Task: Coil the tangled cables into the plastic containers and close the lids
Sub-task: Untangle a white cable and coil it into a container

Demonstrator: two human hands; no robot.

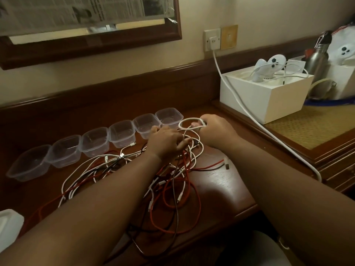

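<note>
1. We see a dark wooden desk [221, 181] with a tangle of white, red and black cables [169, 181] spread across its middle and running off the near edge.
2. The right hand [217, 131] sits at the far side of the tangle. Its fingers are curled round a small loop of white cable [187, 122], which stands clear of the pile just beside the rightmost tub.
3. The left hand [165, 143] lies palm down on the pile, close beside the right hand. Its fingers bend into the strands and appear to pinch white cable near the thumb; we cannot tell exactly which strand it holds.
4. Six clear plastic tubs [123, 136] stand in a row along the far side of the tangle, running from near left to far right. All are open and hold no cable. One white plug end rests against the fourth tub from the left.
5. A white lid-like object [9, 225] shows at the near left edge, partly out of view.
6. A white box [265, 96] stands on a raised surface to the right, with white controllers [269, 64] in it.
7. A thick white cord [240, 104] runs from a wall socket [212, 39] down past the box and over the desk's right edge.
8. A framed mirror [86, 31] hangs on the wall above the tubs.
</note>
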